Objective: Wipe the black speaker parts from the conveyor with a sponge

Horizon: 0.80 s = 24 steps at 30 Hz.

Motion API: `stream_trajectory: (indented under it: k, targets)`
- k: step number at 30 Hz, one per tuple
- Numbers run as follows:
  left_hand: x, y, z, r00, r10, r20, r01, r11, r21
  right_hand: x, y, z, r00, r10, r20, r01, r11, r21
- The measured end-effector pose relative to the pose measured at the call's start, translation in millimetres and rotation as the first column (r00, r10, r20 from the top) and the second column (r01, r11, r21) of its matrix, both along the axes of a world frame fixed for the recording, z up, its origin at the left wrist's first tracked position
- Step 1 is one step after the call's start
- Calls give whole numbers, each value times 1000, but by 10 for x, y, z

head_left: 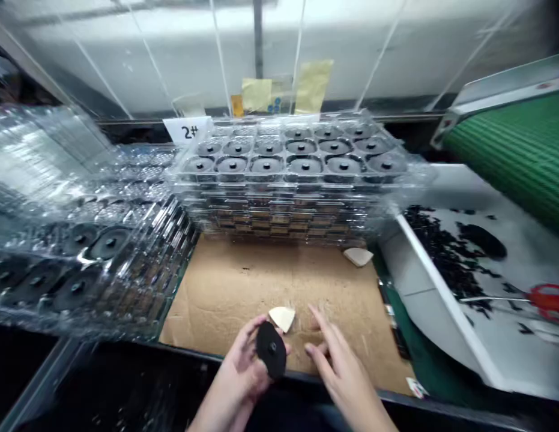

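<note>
The left hand (241, 366) pinches a black ribbed disc (271, 350) upright near the table's edge, beside a cream wedge (282, 318). The right hand (337, 366), empty with fingers spread wide, hovers over a cardboard sheet (243, 288) extending far to stacked clear trays (279, 204).

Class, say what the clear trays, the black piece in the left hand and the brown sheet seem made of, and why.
The clear trays look like thin glossy plastic: see-through, moulded pockets. The black piece in the left hand looks matte, perhaps rubber or foam. The brown sheet looks like dull cardboard with scuffed patches.
</note>
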State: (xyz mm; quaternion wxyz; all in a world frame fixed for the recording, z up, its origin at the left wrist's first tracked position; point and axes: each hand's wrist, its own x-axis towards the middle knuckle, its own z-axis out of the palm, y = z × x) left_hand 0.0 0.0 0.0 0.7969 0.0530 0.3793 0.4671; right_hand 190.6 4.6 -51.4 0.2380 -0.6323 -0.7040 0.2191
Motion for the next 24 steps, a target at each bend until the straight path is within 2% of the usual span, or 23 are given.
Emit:
stream_trajectory:
  k: [3,5,7,9,12,16,19,21,22,24]
  targets:
    - [-183,-16,57,995,78,61,-77,997,-20,-196,214,-343,1000,31,-1,-31,999,33]
    - [-267,-27,81,990,110,86,-110,994,-11,-313,266,-480,998,55,-10,-55,997,61]
    - [-317,-33,89,988,117,102,-118,993,6,-392,263,-515,995,93,-27,-90,992,86]
    - [-345,-33,88,988,112,107,-114,993,13,-426,265,-456,985,166,-50,-161,982,95]
    - [-369,-28,89,991,96,92,-98,995,10,-415,344,-217,967,240,-82,-233,969,82]
    - [-371,-22,140,995,77,65,-80,996,39,-445,400,336,977,167,-134,-160,985,62]
    - [-337,-24,220,996,77,45,-80,995,56,-603,254,789,965,152,-213,-106,971,212]
    - [-313,-27,271,996,71,45,-74,995,67,-731,134,1019,932,288,-218,-198,912,358]
    - [-303,-29,291,997,69,43,-72,995,71,-784,91,1102,902,382,-203,-285,878,384]
    - [-286,-36,321,996,78,40,-81,994,70,-853,59,1206,836,523,-166,-455,830,321]
